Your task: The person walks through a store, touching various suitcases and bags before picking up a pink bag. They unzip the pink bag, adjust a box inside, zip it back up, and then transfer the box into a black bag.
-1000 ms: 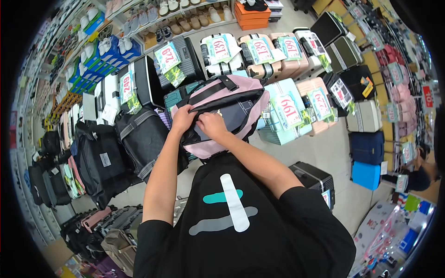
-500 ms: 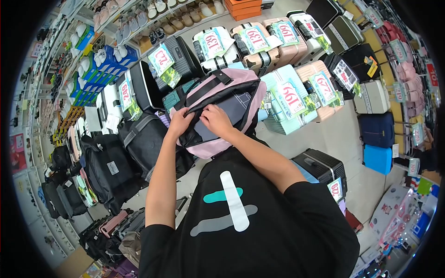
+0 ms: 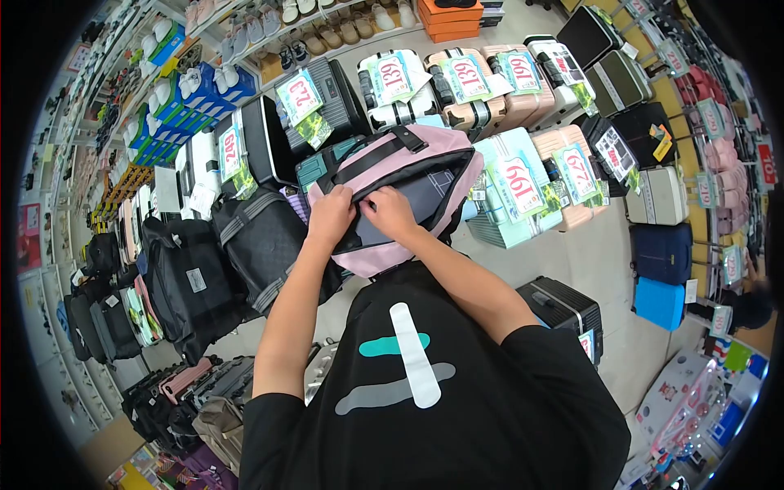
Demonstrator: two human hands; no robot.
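Observation:
A pink-and-black backpack lies in front of me with its main compartment unzipped. A dark grey panel with a line drawing on it shows inside the opening. My left hand is closed on the black edge of the opening, at its left end. Close beside it, my right hand has its fingers curled against the same edge, over the grey panel. The fingertips of both hands are partly hidden, and I cannot make out whether a zip pull is between them.
Beyond the backpack stand suitcases with price cards, among them a mint suitcase and a white suitcase. Black bags stand to the left. A dark suitcase is on the floor at right. Shoe shelves line the back.
My left hand has moved right and up along the opening's edge, closer to my right hand. The right hand has shifted slightly. The whole view has swung a little, moving the surroundings.

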